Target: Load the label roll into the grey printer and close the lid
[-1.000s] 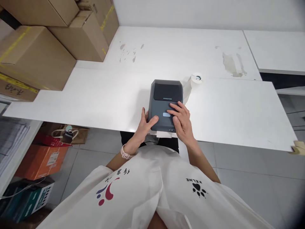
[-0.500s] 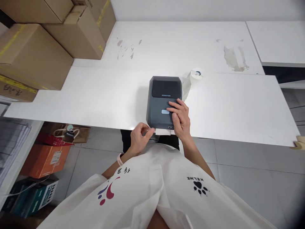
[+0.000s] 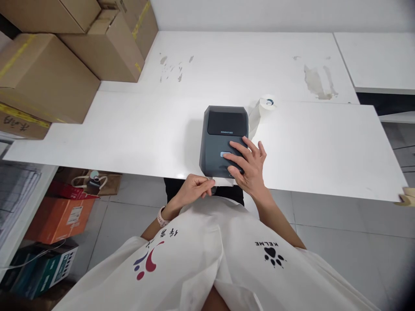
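Note:
A dark grey label printer (image 3: pixel 214 151) stands on the white table near its front edge. My right hand (image 3: pixel 249 166) lies on the printer's top right side with its fingers spread, one fingertip at the pale button (image 3: pixel 225 154). From the printer's front edge a strip of white label paper (image 3: pixel 224 182) sticks out over the table edge. My left hand (image 3: pixel 197 186) pinches the left end of that strip between thumb and finger. Behind the printer, to the right, a roll of label paper (image 3: pixel 267 103) lies on the table, with its strip running towards the printer's back.
Cardboard boxes (image 3: pixel 48 77) are stacked on the table's left end. The white table (image 3: pixel 308 147) has worn patches at the back. Below on the left are an orange box (image 3: pixel 60 218), a paper bag (image 3: pixel 112 179) and a teal box (image 3: pixel 52 270).
My right hand has spread its fingers and slid slightly towards me, a finger now on the button. My left hand has moved slightly right and down, its fingers closed more on the paper strip.

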Demonstrator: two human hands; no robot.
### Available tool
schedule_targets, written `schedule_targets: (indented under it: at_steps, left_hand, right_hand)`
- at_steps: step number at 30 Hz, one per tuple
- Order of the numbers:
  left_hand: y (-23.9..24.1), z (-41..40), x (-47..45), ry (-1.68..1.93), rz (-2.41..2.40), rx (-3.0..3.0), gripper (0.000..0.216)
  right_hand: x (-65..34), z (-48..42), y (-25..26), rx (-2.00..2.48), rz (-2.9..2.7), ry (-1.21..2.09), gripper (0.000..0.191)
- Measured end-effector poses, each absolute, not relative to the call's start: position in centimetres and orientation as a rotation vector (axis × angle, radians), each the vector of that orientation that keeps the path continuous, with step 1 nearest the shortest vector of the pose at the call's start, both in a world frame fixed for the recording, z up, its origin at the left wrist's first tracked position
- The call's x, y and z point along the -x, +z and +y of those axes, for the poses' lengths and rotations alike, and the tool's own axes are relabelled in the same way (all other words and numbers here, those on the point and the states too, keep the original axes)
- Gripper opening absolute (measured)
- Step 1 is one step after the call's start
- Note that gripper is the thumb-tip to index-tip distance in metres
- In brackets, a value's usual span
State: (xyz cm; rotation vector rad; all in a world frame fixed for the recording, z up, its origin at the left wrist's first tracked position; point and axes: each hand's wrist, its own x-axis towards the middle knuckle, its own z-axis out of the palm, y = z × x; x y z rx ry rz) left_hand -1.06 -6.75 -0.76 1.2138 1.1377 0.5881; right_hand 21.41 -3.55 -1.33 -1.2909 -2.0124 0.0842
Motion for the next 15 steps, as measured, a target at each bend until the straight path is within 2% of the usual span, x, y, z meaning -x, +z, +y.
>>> schedule_targets:
  at_steps: [3, 6, 11, 15]
  left_hand:
    - [-0.5, -6.0, 2.0, 0.988, 1.344, -1.220, 0.055]
    - [-0.3, -5.1, 2.0, 1.330, 1.466, -1.162, 0.049]
    - [-0.8, -3.3, 1.7, 1.402, 1.462, -1.075, 0.041]
    - [-1.4, -0.8, 1.5, 1.300, 1.455, -1.143, 0.026]
  right_hand:
    - [-21.5, -3.7, -0.9, 1.302, -2.064, 0.045, 0.028]
    - [-21.2, -4.5, -1.7, 1.281, -2.022, 0.083, 0.036]
    - [-20.7, -4.8, -2.6, 1.165, -1.838, -0.060, 0.060]
    - [-21.1, -0.9, 1.8, 1.078, -1.781, -0.135, 0.068]
